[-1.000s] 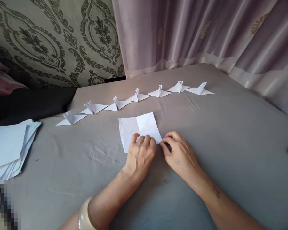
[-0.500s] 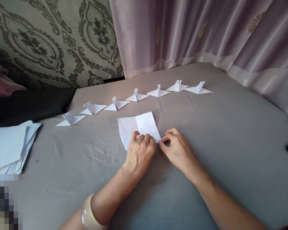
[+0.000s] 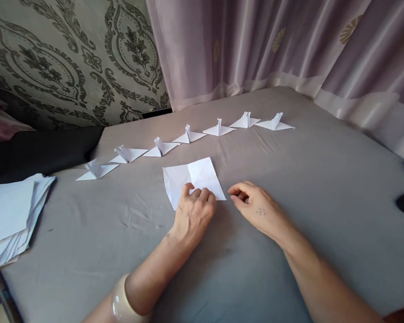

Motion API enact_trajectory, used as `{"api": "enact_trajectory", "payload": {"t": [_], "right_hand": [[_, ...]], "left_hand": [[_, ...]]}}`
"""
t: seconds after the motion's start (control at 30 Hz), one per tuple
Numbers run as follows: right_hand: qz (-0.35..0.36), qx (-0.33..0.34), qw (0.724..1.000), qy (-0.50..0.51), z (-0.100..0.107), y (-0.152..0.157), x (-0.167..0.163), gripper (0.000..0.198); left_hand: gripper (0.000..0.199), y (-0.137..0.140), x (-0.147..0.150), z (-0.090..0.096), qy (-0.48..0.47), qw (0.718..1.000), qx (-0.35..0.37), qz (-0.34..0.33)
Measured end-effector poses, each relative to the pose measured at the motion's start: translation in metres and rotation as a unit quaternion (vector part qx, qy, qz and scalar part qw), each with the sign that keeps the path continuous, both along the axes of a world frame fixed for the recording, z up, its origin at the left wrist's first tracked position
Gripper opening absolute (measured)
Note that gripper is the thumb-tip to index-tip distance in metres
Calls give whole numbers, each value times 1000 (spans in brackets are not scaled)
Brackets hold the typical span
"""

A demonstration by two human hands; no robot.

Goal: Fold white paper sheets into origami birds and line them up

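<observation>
At the centre of my clock face lies the white sheet [image 3: 204,172], flat on the grey cloth [image 3: 323,179], a crease running down from its twelve o'clock edge. My left hand [image 3: 195,213] rests over its six o'clock edge, fingers curled; they hide what is beneath, so I cannot tell whether they pinch the paper or merely press it. Towards four o'clock, my right hand [image 3: 230,195] is part closed, thumb and forefinger a little apart, with nothing visible between them, just beside the sheet's near corner.

Seven folded paper shapes [image 3: 218,128] stand in a line from just past nine round to nearly two o'clock; a paper stack [image 3: 10,211] lies at nine.

I judge the step in hand to be steadying and creasing the sheet. Another fold would call for my left hand to keep it from sliding while my right fingertips take that corner cleanly, edges matched before pressing.
</observation>
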State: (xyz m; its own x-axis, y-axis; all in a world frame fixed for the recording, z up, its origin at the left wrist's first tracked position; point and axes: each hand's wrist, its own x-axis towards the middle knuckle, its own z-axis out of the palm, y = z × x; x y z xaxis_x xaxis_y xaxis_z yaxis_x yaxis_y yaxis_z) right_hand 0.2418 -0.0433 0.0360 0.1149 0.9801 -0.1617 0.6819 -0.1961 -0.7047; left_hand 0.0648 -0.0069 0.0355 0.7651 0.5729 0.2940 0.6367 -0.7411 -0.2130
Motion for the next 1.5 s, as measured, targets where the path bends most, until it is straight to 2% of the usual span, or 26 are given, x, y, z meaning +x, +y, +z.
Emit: {"api": "enact_trajectory", "payload": {"t": [0.1, 0.3, 0.53, 0.67, 0.87, 1.17, 1.37, 1.5], "right_hand": [[28, 14, 999, -10, 1, -2, -4, 17], [65, 41, 992, -95, -1, -7, -16, 15], [47, 79, 980, -174, -7, -11, -25, 14], [14, 68, 984, -161, -7, -8, -29, 15], [-26, 9, 991, -127, -3, 0, -31, 15], [-9, -32, 995, -90, 2, 4, -16, 11], [21, -10, 999, -33, 0, -4, -2, 15], [38, 16, 996, -75, -2, -5, -8, 7]], "left_hand": [[25, -1, 0, -1, -3, 1000, 4, 1], [24, -3, -1, 0, 4, 1000, -5, 5], [24, -4, 0, 3, 8, 1000, -13, 11], [24, -4, 1, 2, 5, 1000, -15, 14], [26, -3, 2, 0, -13, 1000, -2, 9], [26, 2, 0, -1, -7, 1000, -15, -4], [26, 3, -1, -1, 3, 1000, -28, -7], [24, 2, -1, 0, 3, 1000, -23, -6]]}}
